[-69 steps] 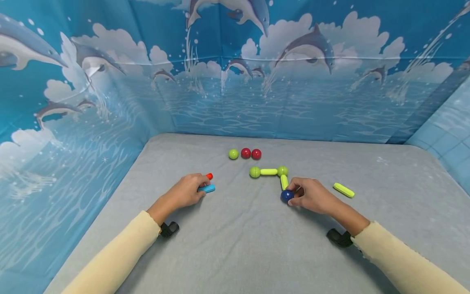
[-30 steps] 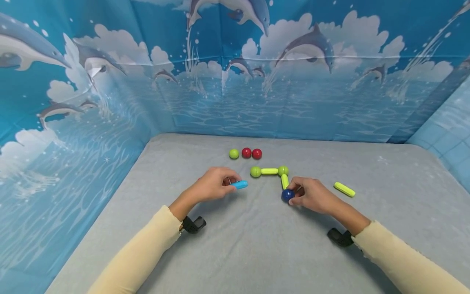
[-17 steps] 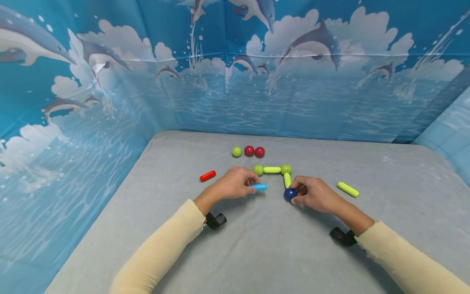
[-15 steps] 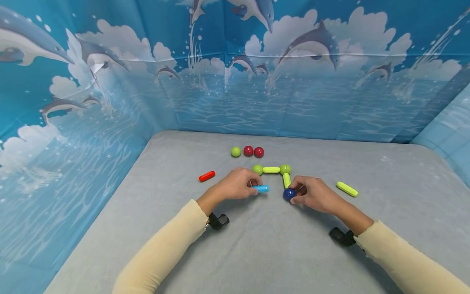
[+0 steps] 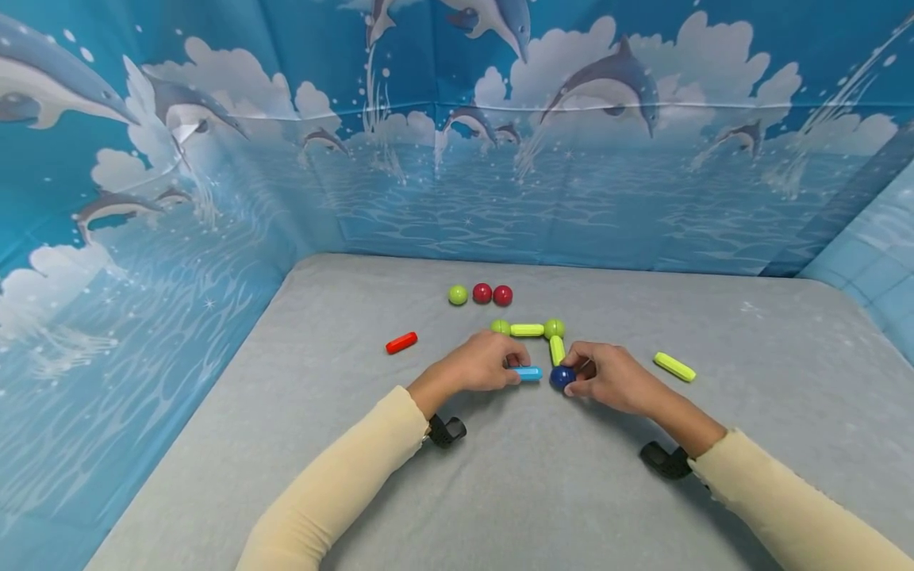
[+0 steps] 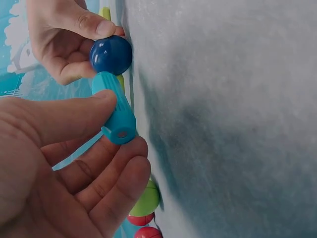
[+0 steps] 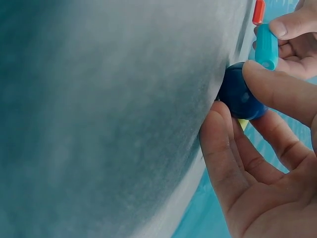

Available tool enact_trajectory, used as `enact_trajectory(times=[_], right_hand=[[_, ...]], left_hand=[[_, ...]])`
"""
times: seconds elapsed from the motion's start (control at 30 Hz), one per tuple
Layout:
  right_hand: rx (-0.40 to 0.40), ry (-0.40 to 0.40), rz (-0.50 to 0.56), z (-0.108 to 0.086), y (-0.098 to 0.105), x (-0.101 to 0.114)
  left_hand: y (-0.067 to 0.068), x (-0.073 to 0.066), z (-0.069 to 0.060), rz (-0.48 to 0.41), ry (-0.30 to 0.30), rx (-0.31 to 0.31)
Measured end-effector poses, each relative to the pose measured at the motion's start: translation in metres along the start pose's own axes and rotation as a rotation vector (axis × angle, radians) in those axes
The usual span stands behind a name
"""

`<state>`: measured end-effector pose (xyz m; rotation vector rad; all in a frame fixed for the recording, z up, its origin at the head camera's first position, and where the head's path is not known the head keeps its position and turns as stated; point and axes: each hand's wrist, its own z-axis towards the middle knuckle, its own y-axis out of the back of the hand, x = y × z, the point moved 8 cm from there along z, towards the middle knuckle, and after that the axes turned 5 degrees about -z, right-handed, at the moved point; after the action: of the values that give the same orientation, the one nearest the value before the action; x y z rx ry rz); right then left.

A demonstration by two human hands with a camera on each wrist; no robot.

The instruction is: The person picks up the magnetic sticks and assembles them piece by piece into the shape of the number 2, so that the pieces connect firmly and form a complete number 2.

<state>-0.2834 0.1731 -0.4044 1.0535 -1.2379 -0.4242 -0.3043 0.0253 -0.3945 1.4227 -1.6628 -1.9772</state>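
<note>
My left hand (image 5: 485,363) pinches a light blue toy rod (image 5: 530,373) between thumb and fingers. The rod's free end points at a dark blue ball (image 5: 562,377), with a narrow gap between them in the head view. My right hand (image 5: 610,379) grips that ball with thumb and fingers, low over the cloth. From the ball a yellow-green rod (image 5: 557,350) runs back to a green ball (image 5: 554,329). A second yellow-green rod (image 5: 527,330) links it to another green ball (image 5: 501,327), partly covered by my left hand. The left wrist view shows the light blue rod's (image 6: 115,109) ribbed side.
Behind the chain lie a loose green ball (image 5: 458,295) and two red balls, the left one (image 5: 481,293) close beside the right one (image 5: 503,296). A red rod (image 5: 401,342) lies left, a yellow-green rod (image 5: 674,366) right. Grey cloth (image 5: 543,492) covers the table.
My left hand has carried the light blue rod rightward from beside the red rod to near the dark blue ball. The right hand has kept its grip on the ball, nearly still.
</note>
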Motion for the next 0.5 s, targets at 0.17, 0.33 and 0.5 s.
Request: enact_trajectory(times=[0.17,0.33,0.5], right_hand=[[0.001,-0.002,0.000,-0.0008,0.0009,0.0015],[-0.003,0.002,0.003,-0.0009,0.0011,0.0017],[-0.009,0.008,0.002,-0.0012,0.0009,0.0017]], left_hand=[[-0.0017,-0.0004,0.0009,-0.016,-0.001,-0.001],[-0.0052,-0.0010,0.0027,-0.046,-0.037,-0.016],[-0.0098,-0.0009,0.0052,-0.070,-0.040,-0.031]])
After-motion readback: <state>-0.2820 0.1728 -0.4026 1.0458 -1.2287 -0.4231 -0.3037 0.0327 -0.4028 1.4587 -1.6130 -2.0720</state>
